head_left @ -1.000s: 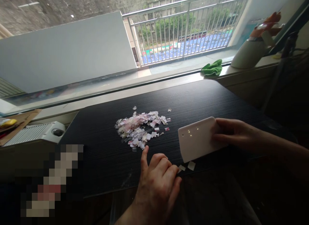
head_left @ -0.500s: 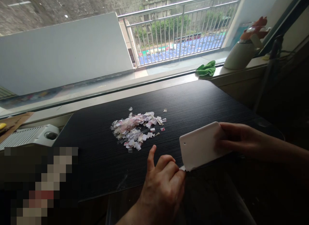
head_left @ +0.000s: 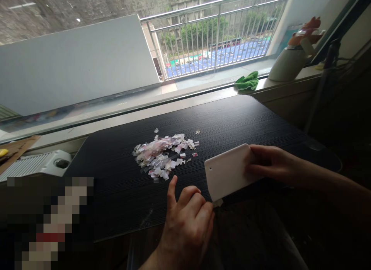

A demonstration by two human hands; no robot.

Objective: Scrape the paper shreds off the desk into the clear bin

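My right hand (head_left: 265, 159) grips the right end of a white flat rectangular piece (head_left: 227, 171) with rounded corners. A small hole shows near its upper left corner. I hold it tilted over the table's near edge. At its lower left corner sits a small pale scrap (head_left: 218, 203). My left hand (head_left: 188, 216) is right beside that scrap, with the little finger raised and the other fingers curled. Its thumb and fingertips are hidden, so whether it pinches the scrap does not show. Beyond lies a loose heap of small cut paper and film bits (head_left: 162, 152).
The dark table (head_left: 226, 115) stands against a window sill. On the sill are a green cloth (head_left: 247, 81) and a pale jug (head_left: 286, 65) with an orange figure on top. A white ridged appliance (head_left: 37, 163) is at the left.
The white flat piece and both hands have shifted left. More of the pale scrap now shows between the left fingers and the piece's lower corner. The heap is unchanged.
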